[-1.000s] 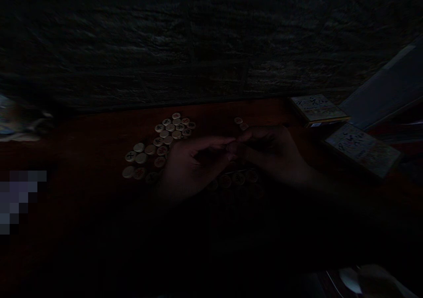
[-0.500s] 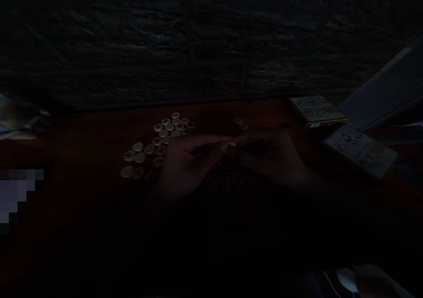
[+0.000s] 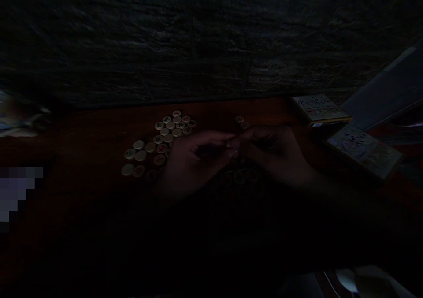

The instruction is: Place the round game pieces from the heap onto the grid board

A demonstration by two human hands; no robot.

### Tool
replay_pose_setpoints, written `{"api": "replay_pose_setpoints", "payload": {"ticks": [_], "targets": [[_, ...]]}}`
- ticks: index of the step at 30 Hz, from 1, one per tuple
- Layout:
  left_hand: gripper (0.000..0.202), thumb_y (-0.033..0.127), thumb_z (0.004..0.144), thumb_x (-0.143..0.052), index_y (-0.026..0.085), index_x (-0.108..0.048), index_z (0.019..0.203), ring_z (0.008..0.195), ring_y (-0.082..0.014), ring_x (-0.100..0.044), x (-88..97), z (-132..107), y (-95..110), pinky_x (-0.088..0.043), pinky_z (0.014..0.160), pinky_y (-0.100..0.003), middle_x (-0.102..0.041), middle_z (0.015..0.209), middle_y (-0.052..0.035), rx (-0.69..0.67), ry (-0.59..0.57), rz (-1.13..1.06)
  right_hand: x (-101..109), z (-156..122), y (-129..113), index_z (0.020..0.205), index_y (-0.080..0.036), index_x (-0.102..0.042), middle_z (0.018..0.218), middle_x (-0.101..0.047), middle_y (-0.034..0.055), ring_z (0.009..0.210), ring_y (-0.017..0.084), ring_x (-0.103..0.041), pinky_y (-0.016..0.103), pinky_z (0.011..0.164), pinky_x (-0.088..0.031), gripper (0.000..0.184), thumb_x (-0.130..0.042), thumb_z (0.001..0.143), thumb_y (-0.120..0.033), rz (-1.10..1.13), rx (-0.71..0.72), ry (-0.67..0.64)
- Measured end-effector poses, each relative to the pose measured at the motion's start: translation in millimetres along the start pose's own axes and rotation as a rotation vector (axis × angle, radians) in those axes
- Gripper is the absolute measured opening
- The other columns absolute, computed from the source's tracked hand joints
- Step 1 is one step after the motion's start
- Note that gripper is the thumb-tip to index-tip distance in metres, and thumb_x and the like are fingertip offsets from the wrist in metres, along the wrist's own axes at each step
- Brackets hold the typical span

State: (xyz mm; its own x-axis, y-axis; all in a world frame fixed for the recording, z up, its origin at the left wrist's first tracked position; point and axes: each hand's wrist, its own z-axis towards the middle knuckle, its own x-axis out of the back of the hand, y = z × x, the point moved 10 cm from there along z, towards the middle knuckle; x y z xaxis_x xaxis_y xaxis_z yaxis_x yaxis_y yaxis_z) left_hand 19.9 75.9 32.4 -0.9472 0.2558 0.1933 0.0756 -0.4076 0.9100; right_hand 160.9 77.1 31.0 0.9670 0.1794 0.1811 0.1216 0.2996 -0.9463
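The view is very dark. My left hand [image 3: 190,159] is closed in a pinch, thumb and forefinger meeting the fingertips of my right hand [image 3: 274,150]. Between them is a small round xiangqi piece, now almost wholly hidden by the fingers. Left of and behind my left hand, a cluster of pale round xiangqi pieces [image 3: 170,125] lies flat, some marked in red or black, others blank side up. Two loose pieces [image 3: 239,119] lie behind my right hand. In the shadow below both hands, rows of dim pieces [image 3: 239,176] are faintly visible.
All this lies on a reddish-brown wooden table [image 3: 82,135] against a dark stone-textured wall [image 3: 165,46]. To the right are two flat pale boxes, a rear one [image 3: 320,107] and a nearer one [image 3: 365,150], with black characters. A blurred pale object [image 3: 21,119] stands at far left.
My fingertips have closed further over the piece, which showed more plainly before. The right hand has shifted slightly. The pieces on the table keep their arrangement; the view has moved a little.
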Motion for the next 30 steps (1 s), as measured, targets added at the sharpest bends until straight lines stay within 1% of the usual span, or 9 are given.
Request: {"api": "replay_pose_setpoints", "payload": {"ticks": [4, 10, 13, 17, 19, 22, 24, 28, 30], "targets": [[0.017, 0.019, 0.087, -0.083, 0.021, -0.083, 0.103, 0.086, -0.0188, -0.082, 1.4, 0.2, 0.2, -0.068, 0.078, -0.026, -0.086, 0.100, -0.0032, -0.035, 0.027, 0.002, -1.1, 0.2, -3.3, 0.079, -0.019, -0.081, 0.068, -0.077, 0.0008, 0.059, 0.011, -0.067, 0.020, 0.057, -0.051, 0.025, -0.084, 0.087, -0.043, -0.024, 0.019, -0.018], [0.012, 0.020, 0.090, -0.080, 0.023, -0.084, 0.102, 0.084, -0.0168, -0.082, 2.8, -0.8, -0.9, -0.067, 0.077, -0.024, -0.085, 0.094, -0.0009, -0.005, 0.022, -0.002, 0.3, -0.4, -2.9, 0.076, -0.020, -0.080, 0.068, -0.076, 0.0000, 0.059, 0.011, -0.067, 0.020, 0.055, -0.050, 0.025, -0.087, 0.084, -0.043, -0.039, 0.025, -0.007], [0.011, 0.022, 0.092, -0.078, 0.023, -0.084, 0.101, 0.084, -0.0179, -0.082, 3.3, -1.1, 0.5, -0.067, 0.074, -0.024, -0.085, 0.093, -0.0014, -0.002, 0.019, 0.024, 1.0, -1.2, -1.4, 0.075, -0.019, -0.080, 0.069, -0.076, 0.0008, 0.059, 0.012, -0.067, 0.021, 0.055, -0.049, 0.028, -0.086, 0.084, -0.045, -0.055, 0.017, 0.010], [0.011, 0.025, 0.094, -0.076, 0.024, -0.084, 0.102, 0.075, -0.0177, -0.081, 3.9, -1.6, -0.9, -0.066, 0.065, -0.024, -0.085, 0.089, -0.0020, 0.025, 0.018, 0.053, 1.7, -1.9, -0.9, 0.077, -0.019, -0.080, 0.070, -0.076, 0.0017, 0.060, 0.013, -0.067, 0.023, 0.056, -0.051, 0.031, -0.085, 0.085, -0.049, -0.061, 0.023, 0.019], [0.013, 0.025, 0.094, -0.076, 0.023, -0.084, 0.104, 0.076, -0.0179, -0.081, 3.4, -1.8, -1.7, -0.067, 0.067, -0.025, -0.085, 0.093, -0.0025, 0.030, 0.010, 0.054, 0.9, -1.7, -1.5, 0.079, -0.019, -0.081, 0.073, -0.078, 0.0024, 0.063, 0.014, -0.069, 0.024, 0.059, -0.053, 0.031, -0.085, 0.085, -0.049, -0.055, 0.033, 0.006], [0.020, 0.020, 0.090, -0.079, 0.023, -0.083, 0.109, 0.087, -0.0201, -0.082, 2.7, -1.9, -1.4, -0.068, 0.079, -0.027, -0.085, 0.104, -0.0037, 0.010, 0.001, 0.058, -0.7, -0.9, -1.9, 0.079, -0.020, -0.081, 0.073, -0.079, 0.0019, 0.064, 0.014, -0.071, 0.024, 0.061, -0.055, 0.027, -0.086, 0.084, -0.046, -0.047, 0.039, -0.017], [0.025, 0.018, 0.088, -0.080, 0.022, -0.082, 0.112, 0.092, -0.0204, -0.082, 0.8, -1.7, 0.0, -0.068, 0.083, -0.028, -0.085, 0.107, -0.0048, -0.017, -0.018, 0.053, -0.2, -0.6, -1.1, 0.079, -0.020, -0.081, 0.072, -0.078, 0.0013, 0.063, 0.014, -0.072, 0.023, 0.060, -0.056, 0.024, -0.088, 0.083, -0.043, -0.037, 0.032, -0.015], [0.028, 0.014, 0.087, -0.079, 0.020, -0.081, 0.114, 0.090, -0.0182, -0.083, -2.7, -0.9, 0.1, -0.068, 0.082, -0.025, -0.085, 0.105, -0.0049, -0.036, -0.045, 0.011, 1.5, -0.7, 2.3, 0.081, -0.019, -0.081, 0.076, -0.081, 0.0025, 0.065, 0.014, -0.073, 0.022, 0.061, -0.055, 0.020, -0.092, 0.079, -0.037, -0.001, 0.009, 0.001], [0.029, 0.013, 0.086, -0.080, 0.020, -0.081, 0.114, 0.089, -0.0185, -0.083, -3.1, -0.5, -0.8, -0.068, 0.081, -0.026, -0.085, 0.103, -0.0045, -0.032, -0.041, 0.011, 0.5, -0.6, 5.0, 0.082, -0.019, -0.081, 0.078, -0.081, 0.0033, 0.065, 0.014, -0.073, 0.023, 0.061, -0.056, 0.021, -0.093, 0.078, -0.036, 0.032, -0.017, -0.002]]}}
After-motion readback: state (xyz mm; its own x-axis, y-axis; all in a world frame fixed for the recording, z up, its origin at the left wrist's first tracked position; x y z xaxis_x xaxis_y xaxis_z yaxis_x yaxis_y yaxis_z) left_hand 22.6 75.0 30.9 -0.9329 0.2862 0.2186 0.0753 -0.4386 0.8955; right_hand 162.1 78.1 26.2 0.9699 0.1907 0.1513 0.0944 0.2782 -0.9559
